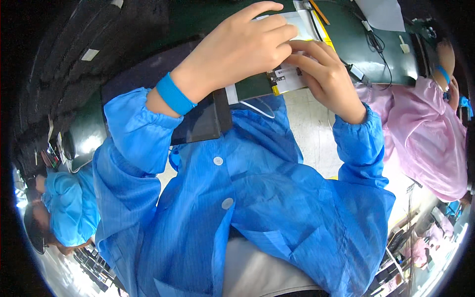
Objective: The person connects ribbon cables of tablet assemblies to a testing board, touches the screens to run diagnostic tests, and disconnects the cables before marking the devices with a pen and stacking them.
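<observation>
My left hand (247, 44), with a blue band (175, 94) round its wrist, reaches across the workbench at the top middle. Its forefinger sticks out, and the other fingers curl down against my right hand (329, 74). The right fingers are bent inward, their tips meeting the left ones. Whatever lies between the fingertips is hidden. Below both hands is a flat white, battery-like pack (291, 83) with yellow edges and a small black part by its near corner. A dark glossy panel (198, 123) lies under my left forearm, partly covered by it.
On the dark green bench (398, 67), a black cable (377, 44) lies coiled at the right. A white sheet (383, 14) is at the far right. A thin white cable (260, 110) hangs at the near edge. Co-workers in pink (420, 138) and light blue (74, 208) sit at either side.
</observation>
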A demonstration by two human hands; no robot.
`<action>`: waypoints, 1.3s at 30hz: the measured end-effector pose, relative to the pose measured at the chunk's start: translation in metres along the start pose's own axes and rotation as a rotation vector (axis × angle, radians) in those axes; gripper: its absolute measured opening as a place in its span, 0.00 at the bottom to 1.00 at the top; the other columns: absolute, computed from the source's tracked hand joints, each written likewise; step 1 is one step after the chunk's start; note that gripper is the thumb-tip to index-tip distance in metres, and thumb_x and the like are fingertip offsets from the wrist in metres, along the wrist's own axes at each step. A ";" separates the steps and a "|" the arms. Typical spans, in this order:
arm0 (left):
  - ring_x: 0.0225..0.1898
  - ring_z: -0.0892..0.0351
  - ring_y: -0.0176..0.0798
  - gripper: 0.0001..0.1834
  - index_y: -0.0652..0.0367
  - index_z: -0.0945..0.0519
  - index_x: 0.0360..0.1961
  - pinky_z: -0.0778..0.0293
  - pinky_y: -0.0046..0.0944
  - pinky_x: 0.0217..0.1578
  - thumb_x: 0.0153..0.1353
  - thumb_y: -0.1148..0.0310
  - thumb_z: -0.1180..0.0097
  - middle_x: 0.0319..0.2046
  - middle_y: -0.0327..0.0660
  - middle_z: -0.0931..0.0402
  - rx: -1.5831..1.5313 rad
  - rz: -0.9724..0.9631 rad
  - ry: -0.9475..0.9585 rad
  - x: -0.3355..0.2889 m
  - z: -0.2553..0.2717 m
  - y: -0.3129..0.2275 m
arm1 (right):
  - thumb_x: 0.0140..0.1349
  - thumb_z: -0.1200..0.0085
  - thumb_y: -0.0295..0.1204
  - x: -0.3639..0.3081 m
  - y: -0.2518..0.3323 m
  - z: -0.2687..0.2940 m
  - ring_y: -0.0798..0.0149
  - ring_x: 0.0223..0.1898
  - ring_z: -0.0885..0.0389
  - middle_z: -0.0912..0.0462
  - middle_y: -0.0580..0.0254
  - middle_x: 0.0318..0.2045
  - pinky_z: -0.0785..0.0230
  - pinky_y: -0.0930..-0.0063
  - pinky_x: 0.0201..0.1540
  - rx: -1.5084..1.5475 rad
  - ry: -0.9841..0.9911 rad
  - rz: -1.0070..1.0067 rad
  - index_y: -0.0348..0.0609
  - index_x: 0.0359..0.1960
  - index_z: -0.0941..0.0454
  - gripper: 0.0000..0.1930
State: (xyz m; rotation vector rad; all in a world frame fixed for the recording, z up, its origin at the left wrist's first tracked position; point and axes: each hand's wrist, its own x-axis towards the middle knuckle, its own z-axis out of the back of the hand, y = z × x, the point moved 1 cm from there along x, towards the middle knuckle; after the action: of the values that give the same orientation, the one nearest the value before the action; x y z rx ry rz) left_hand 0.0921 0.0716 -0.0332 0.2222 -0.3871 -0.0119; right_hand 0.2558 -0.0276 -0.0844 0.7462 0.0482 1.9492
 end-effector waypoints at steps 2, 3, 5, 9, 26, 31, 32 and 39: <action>0.41 0.26 0.37 0.06 0.61 0.21 0.23 0.35 0.43 0.56 0.49 0.70 0.47 0.32 0.39 0.26 0.039 -0.046 -0.030 0.001 0.003 -0.001 | 0.45 0.46 0.19 -0.001 0.001 -0.002 0.54 0.46 0.25 0.22 0.60 0.44 0.31 0.64 0.49 -0.013 -0.021 0.001 0.46 0.41 0.20 0.18; 0.41 0.26 0.37 0.06 0.61 0.21 0.23 0.35 0.43 0.56 0.49 0.70 0.47 0.32 0.39 0.26 0.034 -0.037 -0.033 0.001 0.003 0.000 | 0.45 0.46 0.19 -0.001 0.001 -0.003 0.54 0.46 0.25 0.22 0.61 0.44 0.31 0.64 0.49 -0.019 -0.029 0.000 0.46 0.41 0.20 0.18; 0.41 0.26 0.38 0.06 0.60 0.20 0.22 0.35 0.43 0.57 0.49 0.71 0.48 0.31 0.39 0.26 0.025 -0.016 -0.038 0.000 0.002 0.001 | 0.45 0.45 0.19 -0.002 0.001 -0.004 0.55 0.46 0.25 0.22 0.62 0.45 0.31 0.64 0.48 -0.026 -0.031 0.002 0.47 0.41 0.20 0.18; 0.42 0.25 0.41 0.06 0.58 0.20 0.29 0.34 0.43 0.54 0.48 0.71 0.43 0.35 0.40 0.24 -0.038 0.110 -0.089 -0.008 -0.006 0.007 | 0.46 0.46 0.20 -0.004 -0.001 -0.006 0.55 0.45 0.25 0.23 0.63 0.45 0.31 0.64 0.48 -0.040 -0.026 0.011 0.49 0.44 0.21 0.20; 0.60 0.34 0.47 0.27 0.52 0.27 0.55 0.50 0.54 0.66 0.52 0.61 0.40 0.56 0.43 0.30 -0.350 0.611 0.072 -0.108 0.068 -0.011 | 0.42 0.48 0.17 -0.007 0.075 -0.024 0.56 0.35 0.26 0.24 0.58 0.42 0.33 0.65 0.41 0.141 -0.041 -0.046 0.43 0.47 0.22 0.25; 0.62 0.37 0.51 0.29 0.53 0.26 0.56 0.49 0.54 0.65 0.50 0.59 0.39 0.60 0.44 0.33 -0.379 0.810 0.183 -0.173 0.087 -0.043 | 0.44 0.48 0.15 0.000 0.113 -0.052 0.54 0.37 0.27 0.26 0.55 0.39 0.32 0.66 0.41 0.211 -0.111 -0.256 0.40 0.46 0.22 0.22; 0.63 0.38 0.51 0.31 0.53 0.27 0.57 0.49 0.55 0.65 0.50 0.59 0.39 0.61 0.45 0.35 -0.420 0.823 0.189 -0.181 0.084 -0.050 | 0.44 0.48 0.15 0.001 0.119 -0.053 0.53 0.37 0.27 0.26 0.56 0.38 0.32 0.66 0.41 0.151 -0.113 -0.292 0.40 0.46 0.22 0.22; 0.66 0.41 0.49 0.39 0.49 0.33 0.63 0.48 0.50 0.66 0.48 0.54 0.38 0.65 0.46 0.40 -0.355 0.796 0.151 -0.197 0.072 -0.069 | 0.50 0.55 0.11 0.012 0.142 -0.059 0.57 0.35 0.29 0.31 0.52 0.45 0.33 0.70 0.40 0.271 -0.168 -0.482 0.40 0.50 0.24 0.24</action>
State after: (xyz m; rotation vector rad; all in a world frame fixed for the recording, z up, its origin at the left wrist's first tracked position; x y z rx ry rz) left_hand -0.1154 -0.0001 -0.0573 -0.2909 -0.2959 0.7106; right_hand 0.1079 -0.0717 -0.0773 0.9728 0.3627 1.4310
